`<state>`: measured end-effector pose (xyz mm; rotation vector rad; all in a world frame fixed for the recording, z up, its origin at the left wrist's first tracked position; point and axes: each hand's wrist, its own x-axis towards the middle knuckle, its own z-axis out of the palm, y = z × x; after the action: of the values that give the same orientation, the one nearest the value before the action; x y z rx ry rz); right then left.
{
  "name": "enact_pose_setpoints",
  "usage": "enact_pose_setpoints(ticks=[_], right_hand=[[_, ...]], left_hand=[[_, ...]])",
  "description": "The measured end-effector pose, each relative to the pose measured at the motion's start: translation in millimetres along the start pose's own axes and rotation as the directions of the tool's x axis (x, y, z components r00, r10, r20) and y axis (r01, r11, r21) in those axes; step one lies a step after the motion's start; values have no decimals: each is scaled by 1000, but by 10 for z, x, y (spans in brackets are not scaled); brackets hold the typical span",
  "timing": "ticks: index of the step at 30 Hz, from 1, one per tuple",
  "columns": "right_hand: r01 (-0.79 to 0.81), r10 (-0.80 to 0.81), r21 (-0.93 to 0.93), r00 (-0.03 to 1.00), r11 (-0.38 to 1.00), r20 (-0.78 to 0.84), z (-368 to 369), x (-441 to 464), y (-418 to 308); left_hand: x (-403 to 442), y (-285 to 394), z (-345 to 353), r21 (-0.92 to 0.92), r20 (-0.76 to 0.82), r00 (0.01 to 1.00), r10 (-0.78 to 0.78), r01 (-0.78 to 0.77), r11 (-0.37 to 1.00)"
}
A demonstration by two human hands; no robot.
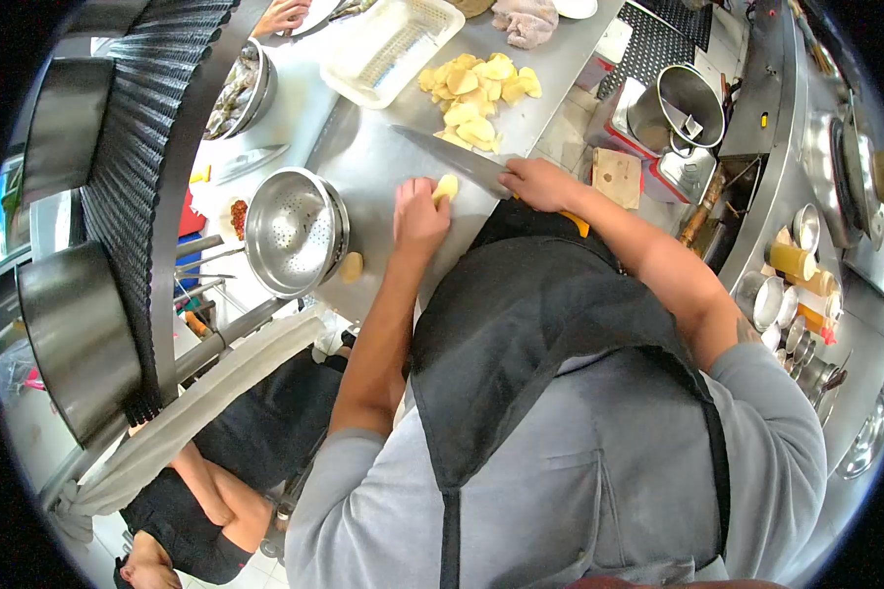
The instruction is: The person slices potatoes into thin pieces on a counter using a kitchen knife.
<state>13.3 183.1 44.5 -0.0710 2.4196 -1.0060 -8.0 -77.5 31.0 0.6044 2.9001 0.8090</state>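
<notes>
My left hand [422, 211] is closed on a pale yellow potato piece [446, 187] on the steel counter [368, 147]. To the right, my right hand [540, 185] grips the handle of a large knife [452, 159], whose blade points to the upper left, just beyond the piece. A heap of pale yellow slices [476, 93] lies past the blade. Another piece [352, 267] rests near the counter's edge, left of my left forearm, beside a steel colander [293, 234].
A white basket [393, 49] and a crumpled cloth [525, 22] are at the back. At left stand a bowl [241, 93] and another knife [250, 162]. A person [236, 442] in black is at lower left; another person's hand [283, 17] shows at top. A pot [676, 108] stands right.
</notes>
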Motion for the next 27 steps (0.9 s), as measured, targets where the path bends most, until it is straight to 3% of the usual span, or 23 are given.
enact_pose_setpoints(ticks=[3, 6, 9, 12, 15, 18, 27], right_hand=[[-24, 24, -9, 1000, 1000, -10, -64, -64, -69], [-18, 17, -38, 1000, 999, -25, -132, -83, -116], [-20, 20, -62, 1000, 998, 9, -153, -70, -93], [-12, 14, -65, 999, 998, 30, -148, -20, -77], [-72, 71, 13, 995, 997, 76, -148, -60, -118], [-137, 126, 90, 984, 986, 124, -153, -45, -142], [-194, 174, 91, 966, 977, 194, -255, -127, -224]], left_hand=[[54, 166, -80, -3, 158, 983, -92, 94, 996], [50, 21, 86, 117, -45, 977, 210, -204, 972], [-31, 1, 125, 169, -91, 896, 434, -416, 894], [-188, 105, 94, -40, -226, 918, 327, -345, 938], [-187, 210, 62, -63, -350, 924, 153, -186, 981], [-79, 161, 121, -98, -232, 966, 118, -144, 985], [-185, 246, 323, -90, -309, 950, 52, -83, 992]])
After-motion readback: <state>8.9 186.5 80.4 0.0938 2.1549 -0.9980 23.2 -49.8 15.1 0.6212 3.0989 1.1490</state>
